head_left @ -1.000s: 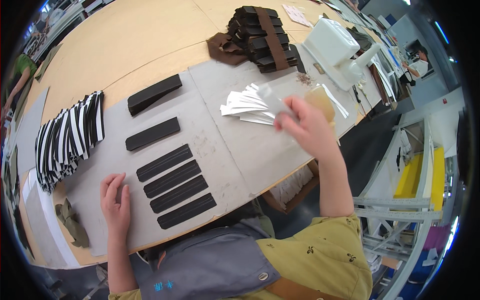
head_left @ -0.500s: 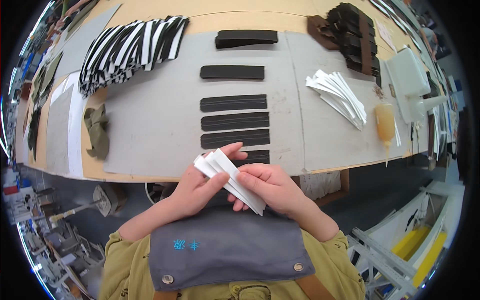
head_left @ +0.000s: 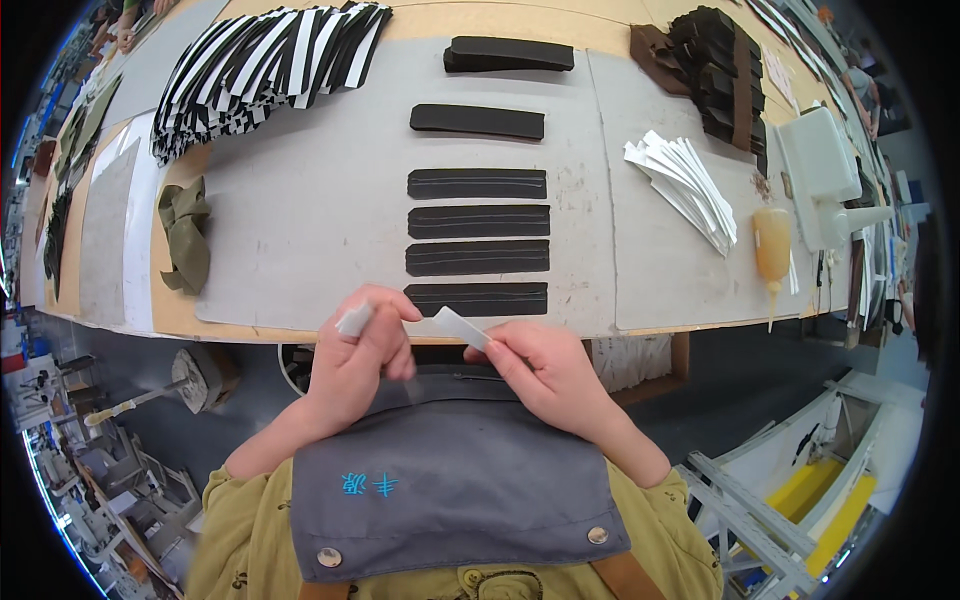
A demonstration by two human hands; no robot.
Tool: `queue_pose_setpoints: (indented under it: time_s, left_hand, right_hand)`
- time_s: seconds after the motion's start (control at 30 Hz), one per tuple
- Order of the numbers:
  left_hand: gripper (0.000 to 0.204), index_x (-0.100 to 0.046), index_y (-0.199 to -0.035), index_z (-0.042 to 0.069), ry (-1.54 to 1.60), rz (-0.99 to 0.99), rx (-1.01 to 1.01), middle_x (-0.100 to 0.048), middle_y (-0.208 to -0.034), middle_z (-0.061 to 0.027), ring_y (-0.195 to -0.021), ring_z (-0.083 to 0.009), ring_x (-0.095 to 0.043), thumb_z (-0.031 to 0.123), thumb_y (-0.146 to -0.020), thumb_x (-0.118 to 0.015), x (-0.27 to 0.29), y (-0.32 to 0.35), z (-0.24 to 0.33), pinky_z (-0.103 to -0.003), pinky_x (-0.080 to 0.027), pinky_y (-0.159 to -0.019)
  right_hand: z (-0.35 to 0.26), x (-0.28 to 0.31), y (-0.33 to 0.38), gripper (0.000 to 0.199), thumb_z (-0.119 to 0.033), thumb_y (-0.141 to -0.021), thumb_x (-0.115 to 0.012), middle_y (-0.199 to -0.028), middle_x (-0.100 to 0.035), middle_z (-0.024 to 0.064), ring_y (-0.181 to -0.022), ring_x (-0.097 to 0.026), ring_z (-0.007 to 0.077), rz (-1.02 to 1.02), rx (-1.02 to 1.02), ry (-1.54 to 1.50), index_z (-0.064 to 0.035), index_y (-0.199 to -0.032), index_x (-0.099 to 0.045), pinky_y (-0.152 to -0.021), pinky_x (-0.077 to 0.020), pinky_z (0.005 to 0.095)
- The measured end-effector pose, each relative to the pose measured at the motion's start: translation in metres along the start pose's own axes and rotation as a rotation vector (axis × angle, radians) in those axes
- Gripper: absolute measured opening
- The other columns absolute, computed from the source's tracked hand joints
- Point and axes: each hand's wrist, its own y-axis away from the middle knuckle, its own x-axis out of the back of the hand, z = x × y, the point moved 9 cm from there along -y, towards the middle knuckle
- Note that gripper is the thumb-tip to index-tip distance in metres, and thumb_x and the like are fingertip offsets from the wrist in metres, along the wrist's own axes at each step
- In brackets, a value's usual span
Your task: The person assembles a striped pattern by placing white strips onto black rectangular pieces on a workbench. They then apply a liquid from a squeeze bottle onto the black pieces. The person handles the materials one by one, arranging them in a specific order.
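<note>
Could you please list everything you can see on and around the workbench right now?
Black strips: six, black, in a column mid-bench on the grey mat.
White strips pile: one, white, right of the column.
Striped pieces: one fanned stack, black and white, far left.
Olive fabric: one, olive, left bench edge.
Dark stack: one, black-brown, far right.
Glue bottle: one, amber, lying right.
White machine: one, right edge.
White strip: one, between both hands.
Apron: grey, on the person.
Left hand, right hand: at near bench edge.

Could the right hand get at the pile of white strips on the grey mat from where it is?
Probably yes: nothing stands between the right hand and the white strips, though it already pinches one strip.
</note>
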Motion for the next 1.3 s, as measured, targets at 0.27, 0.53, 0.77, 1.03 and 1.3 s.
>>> queue_pose_setpoints:
  time_s: [0.27, 0.53, 0.77, 1.03, 1.3]
  left_hand:
    - [0.031, -0.079, -0.11, 0.011, -0.855, -0.247, -0.693, -0.073, -0.093, -0.0005, -0.063, -0.0175, -0.061, 0.006, -0.079, -0.08, -0.028, 0.014, 0.042, -0.03, -0.05, -0.053]
    - [0.033, -0.08, -0.11, 0.015, -1.275, -0.182, -0.907, -0.071, -0.092, 0.0049, -0.059, -0.0091, -0.055, 0.017, -0.077, -0.078, -0.018, 0.023, 0.054, -0.026, -0.041, -0.047]
    - [0.03, -0.079, -0.108, 0.014, -1.455, -0.003, -0.878, -0.068, -0.091, 0.0074, -0.06, -0.0106, -0.047, 0.018, -0.078, -0.081, 0.004, 0.021, 0.036, -0.026, -0.04, -0.051]
    - [0.042, -0.081, -0.11, 0.018, -1.449, -0.005, -0.862, -0.067, -0.091, 0.009, -0.062, -0.0107, -0.046, 0.011, -0.069, -0.077, 0.011, 0.014, 0.028, -0.026, -0.04, -0.055]
    - [0.043, -0.082, -0.11, 0.019, -1.438, -0.005, -0.873, -0.068, -0.092, 0.0096, -0.063, -0.0103, -0.047, 0.01, -0.068, -0.077, 0.014, 0.014, 0.026, -0.026, -0.041, -0.055]
  right_hand:
    - [-0.007, -0.021, -0.004, 0.018, -0.017, -0.105, -0.061, -0.089, -0.072, 0.0106, -0.08, -0.07, 0.027, -0.233, -0.091, 0.057, -0.0027, -0.11, -0.071, -0.074, -0.0543, 0.0347]
    - [-0.006, -0.021, -0.013, 0.016, -0.018, -0.101, -0.069, -0.091, -0.07, 0.012, -0.083, -0.069, 0.0287, -0.219, -0.201, 0.116, -0.0025, -0.103, -0.072, -0.075, -0.0538, 0.0368]
    - [-0.012, -0.012, -0.034, 0.011, -0.014, -0.097, -0.074, -0.085, -0.068, 0.0089, -0.073, -0.067, 0.0264, 0.022, -0.072, 0.412, -0.0033, -0.098, -0.07, -0.063, -0.0517, 0.0356]
    - [-0.008, -0.02, -0.047, 0.012, -0.015, -0.096, -0.074, -0.085, -0.069, 0.0069, -0.068, -0.066, 0.0262, 0.069, -0.017, 0.603, -0.0052, -0.093, -0.069, -0.058, -0.0506, 0.0363]
    - [-0.005, -0.023, -0.052, 0.015, -0.019, -0.097, -0.073, -0.084, -0.069, 0.0058, -0.069, -0.067, 0.0258, 0.06, -0.049, 0.688, -0.0064, -0.091, -0.069, -0.058, -0.0514, 0.037]
